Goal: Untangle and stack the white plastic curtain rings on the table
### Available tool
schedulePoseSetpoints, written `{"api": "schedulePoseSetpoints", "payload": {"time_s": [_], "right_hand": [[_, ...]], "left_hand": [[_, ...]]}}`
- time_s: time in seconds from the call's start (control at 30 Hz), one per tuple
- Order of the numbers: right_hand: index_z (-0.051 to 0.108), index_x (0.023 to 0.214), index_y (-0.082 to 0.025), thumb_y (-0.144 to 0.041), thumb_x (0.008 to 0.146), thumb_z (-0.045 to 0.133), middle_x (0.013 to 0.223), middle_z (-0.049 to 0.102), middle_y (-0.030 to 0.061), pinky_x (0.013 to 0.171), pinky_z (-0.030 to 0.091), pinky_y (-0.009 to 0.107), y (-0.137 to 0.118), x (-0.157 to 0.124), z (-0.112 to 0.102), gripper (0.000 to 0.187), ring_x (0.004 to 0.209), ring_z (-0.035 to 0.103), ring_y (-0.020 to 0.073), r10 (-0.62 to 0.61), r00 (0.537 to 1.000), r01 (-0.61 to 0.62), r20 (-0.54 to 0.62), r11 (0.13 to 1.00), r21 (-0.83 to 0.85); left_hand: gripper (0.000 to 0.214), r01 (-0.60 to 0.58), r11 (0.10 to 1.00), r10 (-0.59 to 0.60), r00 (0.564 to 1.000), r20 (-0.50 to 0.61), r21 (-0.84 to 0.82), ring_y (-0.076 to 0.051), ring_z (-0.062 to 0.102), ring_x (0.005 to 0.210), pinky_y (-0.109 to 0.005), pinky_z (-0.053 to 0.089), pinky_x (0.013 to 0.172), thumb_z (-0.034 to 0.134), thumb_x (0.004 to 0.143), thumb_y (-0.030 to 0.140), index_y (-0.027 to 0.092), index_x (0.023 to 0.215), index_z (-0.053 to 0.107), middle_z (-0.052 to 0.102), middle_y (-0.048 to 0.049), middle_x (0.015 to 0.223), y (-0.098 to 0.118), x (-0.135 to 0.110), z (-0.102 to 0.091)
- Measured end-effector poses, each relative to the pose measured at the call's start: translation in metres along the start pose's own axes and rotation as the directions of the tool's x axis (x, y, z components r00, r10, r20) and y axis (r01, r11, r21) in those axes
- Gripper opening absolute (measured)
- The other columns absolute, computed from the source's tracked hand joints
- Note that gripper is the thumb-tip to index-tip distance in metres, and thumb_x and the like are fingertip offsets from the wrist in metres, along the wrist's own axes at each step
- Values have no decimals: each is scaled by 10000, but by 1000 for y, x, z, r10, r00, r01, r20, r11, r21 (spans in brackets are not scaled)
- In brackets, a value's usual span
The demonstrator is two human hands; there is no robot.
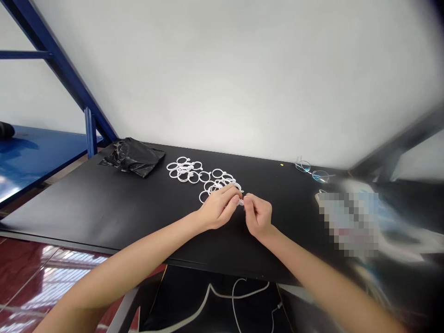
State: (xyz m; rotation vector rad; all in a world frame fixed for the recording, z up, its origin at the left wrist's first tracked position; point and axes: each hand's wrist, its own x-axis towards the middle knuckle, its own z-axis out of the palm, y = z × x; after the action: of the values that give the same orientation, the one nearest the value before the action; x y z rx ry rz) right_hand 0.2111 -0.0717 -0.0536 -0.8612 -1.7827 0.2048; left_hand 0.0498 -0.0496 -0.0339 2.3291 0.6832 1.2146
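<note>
Near the middle of the black table, my left hand (221, 206) and my right hand (257, 213) come close together, fingers closed. Between their fingertips shows a white plastic ring (241, 202), mostly hidden by the fingers; both hands pinch it. Just behind my left hand lies a pile of similar white rings (218, 174), partly covered by that hand. A second cluster of white rings (183, 174) spreads out farther to the left. Several of the rings have a small knob or clip on the rim.
A crumpled black plastic bag (133, 156) lies at the table's (145, 217) back left. Eyeglasses (319, 175) rest at the back right, near a blurred, pixelated item (350, 222) and clear plastic. Blue metal framing (65, 64) rises at left; cables (208, 296) hang below the table.
</note>
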Motion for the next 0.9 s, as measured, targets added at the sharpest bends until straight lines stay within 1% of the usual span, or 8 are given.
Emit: {"api": "schedulePoseSetpoints", "payload": {"time_s": [0.07, 0.23, 0.37, 0.5, 0.67, 0.77, 0.83, 0.9], "right_hand": [[337, 618, -213, -181, 970, 415, 543, 316, -55, 477, 294, 246, 1, 1, 0, 362, 463, 323, 89, -38, 999, 38, 7, 999, -2], [370, 618, -209, -159, 959, 409, 538, 347, -43, 485, 285, 261, 2, 0, 3, 347, 468, 340, 99, -102, 995, 103, 20, 995, -8], [419, 631, -203, -137, 961, 398, 536, 395, -34, 483, 308, 261, -1, 0, 4, 337, 464, 376, 102, -98, 995, 98, 17, 995, -11], [426, 617, -206, -169, 978, 375, 524, 426, -27, 477, 342, 258, -5, 1, 4, 366, 449, 401, 104, -71, 997, 71, 18, 997, 8], [427, 595, -211, -252, 995, 369, 507, 425, -24, 465, 357, 259, -5, 0, 5, 407, 434, 395, 105, 2, 999, -4, 53, 999, 41], [403, 573, -210, -303, 1007, 356, 502, 404, -28, 460, 356, 254, 0, -1, 4, 447, 436, 390, 102, 76, 996, -79, 38, 995, 67], [399, 580, -211, -313, 1023, 310, 502, 390, -33, 452, 353, 246, 3, 0, 1, 463, 435, 389, 99, 136, 991, -136, 3, 987, 85], [442, 628, -207, -304, 1033, 280, 501, 383, -45, 448, 358, 235, 6, 2, -1, 447, 430, 395, 97, 182, 983, -178, -34, 979, 103]], "left_hand": [[270, 25, 999, -25, 1000, 3, 40, -143, 484, 643, -280, 428, 617, 289, 982, 240, 170, 878, 528, 534, -37, 771, 0, -1, 2], [249, 34, 996, -39, 997, 60, 77, -143, 481, 610, -273, 398, 574, 275, 951, 214, 190, 786, 460, 517, -21, 704, 4, 0, 5], [271, 37, 996, -43, 995, 85, 81, -124, 411, 525, -268, 359, 524, 256, 942, 199, 210, 687, 348, 445, 7, 611, 6, 2, 5], [284, 15, 994, -26, 994, 106, 106, -122, 391, 508, -270, 354, 508, 255, 944, 203, 214, 669, 324, 438, 5, 601, 4, 1, 5], [325, -10, 993, -3, 994, 112, 119, -124, 403, 503, -267, 357, 504, 247, 963, 221, 209, 658, 360, 459, -4, 600, 1, -2, 6], [344, -25, 986, 9, 995, 99, 168, -129, 462, 535, -262, 375, 526, 244, 975, 227, 189, 714, 464, 529, -23, 659, -1, 1, 2], [343, -11, 972, 0, 999, 48, 235, -148, 529, 618, -272, 416, 586, 262, 986, 238, 175, 798, 542, 584, -43, 734, -5, 4, -4], [324, 35, 949, -30, 999, -21, 313, -179, 572, 738, -305, 460, 689, 303, 997, 266, 166, 877, 587, 623, -64, 808, -12, 7, -10]]}}
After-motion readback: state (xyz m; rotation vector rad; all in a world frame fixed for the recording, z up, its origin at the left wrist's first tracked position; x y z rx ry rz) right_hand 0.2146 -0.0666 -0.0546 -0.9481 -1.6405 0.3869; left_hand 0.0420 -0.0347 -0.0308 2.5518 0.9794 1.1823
